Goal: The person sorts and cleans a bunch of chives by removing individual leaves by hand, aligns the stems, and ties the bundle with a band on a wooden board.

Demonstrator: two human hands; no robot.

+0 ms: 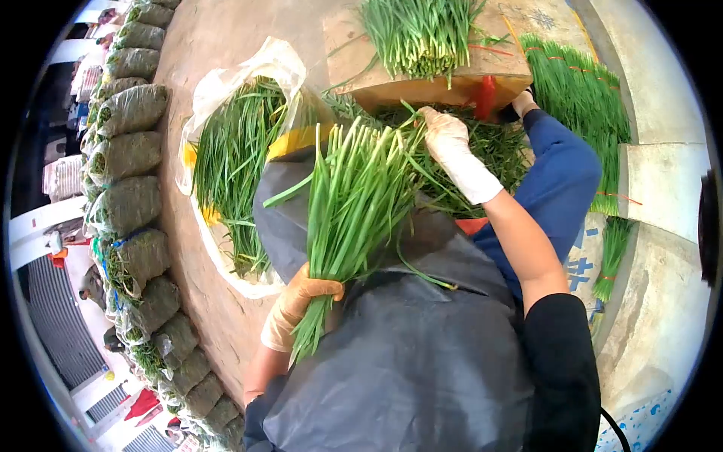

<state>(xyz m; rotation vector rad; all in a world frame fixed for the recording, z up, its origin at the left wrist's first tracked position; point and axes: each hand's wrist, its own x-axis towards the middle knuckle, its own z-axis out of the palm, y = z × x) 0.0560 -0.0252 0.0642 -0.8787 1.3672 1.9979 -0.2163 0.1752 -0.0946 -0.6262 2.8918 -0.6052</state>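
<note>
A loose bunch of garlic chives (350, 203) stands over my lap, pale stem ends up. My left hand (305, 297), in a thin tan glove, is wrapped round its lower leafy part, and leaf tips hang below the fist. At the upper right of the bunch is my right hand (448, 139), in a pale glove. Its thumb and fingers are pinched together on a chive leaf (413, 114) beside the stem ends. A dark grey apron (407, 339) covers my lap, with a stray leaf lying across it.
An open plastic sack (282, 60) of loose chives (241, 143) stands to the left. Ahead, trimmed chives (422, 38) lie on a low board (346, 53). Loose leaves (489, 151) cover the ground below. Tied bundles (576, 90) line the right; stuffed sacks (132, 154) line the far left.
</note>
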